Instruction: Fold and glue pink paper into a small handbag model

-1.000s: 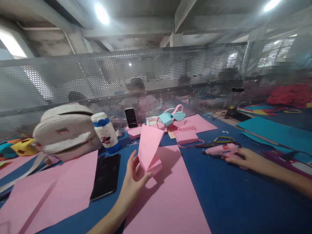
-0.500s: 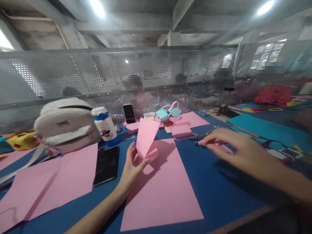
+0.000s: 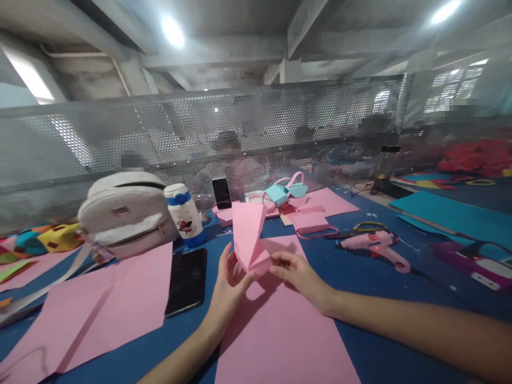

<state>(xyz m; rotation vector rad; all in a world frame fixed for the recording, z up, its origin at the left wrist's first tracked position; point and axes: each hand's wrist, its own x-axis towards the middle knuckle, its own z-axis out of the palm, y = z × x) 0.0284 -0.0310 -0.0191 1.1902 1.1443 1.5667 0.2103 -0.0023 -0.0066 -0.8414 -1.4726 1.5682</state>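
A small folded pink paper box [image 3: 248, 240], its tall flap standing up, is held above a flat pink paper sheet [image 3: 288, 336]. My left hand [image 3: 232, 277] grips the box from the left, thumb along its lower front edge. On the other side, my right hand [image 3: 298, 274] has its thumb and fingertips closed at the box's right end. To the right of my hands a pink glue gun [image 3: 374, 244] lies on the blue table, with a small red light showing. Near it are yellow-handled scissors [image 3: 368, 226].
To the left are a black phone [image 3: 186, 282], a creased pink sheet [image 3: 108, 309], a bottle [image 3: 184, 216] and a white backpack [image 3: 128, 213]. Small paper bags [image 3: 310, 220] lie farther back before a perforated metal screen [image 3: 180, 128]. A purple device [image 3: 472, 264] and turquoise sheets [image 3: 456, 210] are at right.
My right hand has let go of the glue gun, now lying on the table, and moved left to the paper box. My left hand keeps its hold; the view has shifted slightly.
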